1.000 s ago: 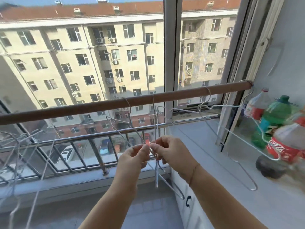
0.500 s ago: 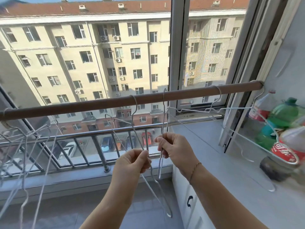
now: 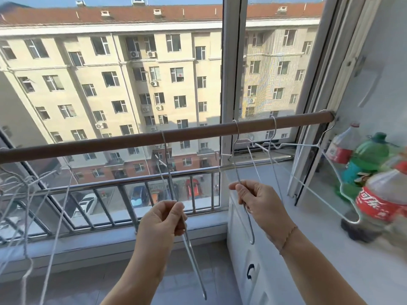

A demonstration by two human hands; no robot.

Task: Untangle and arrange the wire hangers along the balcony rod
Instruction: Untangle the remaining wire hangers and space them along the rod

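A brown rod (image 3: pixel 198 132) runs across the window, with wire hangers hooked over it. My left hand (image 3: pixel 161 219) pinches one silver hanger (image 3: pixel 193 260) whose hook sits on the rod's middle. My right hand (image 3: pixel 256 200) grips a second silver hanger (image 3: pixel 237 172) hooked further right. The two held hangers hang apart. Two more white hangers hang on the right: one (image 3: pixel 275 155) by my right hand, one (image 3: pixel 308 188) at the rod's end. A tangled bunch of white hangers (image 3: pixel 26 194) hangs at the far left.
A white counter (image 3: pixel 319 249) on the right carries two cola bottles (image 3: pixel 385 194) and a green bottle (image 3: pixel 365 157). Below the rod, a metal railing (image 3: pixel 132 180) stands behind the window glass. A white cabinet (image 3: pixel 244 260) stands under the counter.
My hands have moved apart: the right hand slid its hanger to the right along the rod, the left hand kept its hanger near the middle. The two hangers have come apart.
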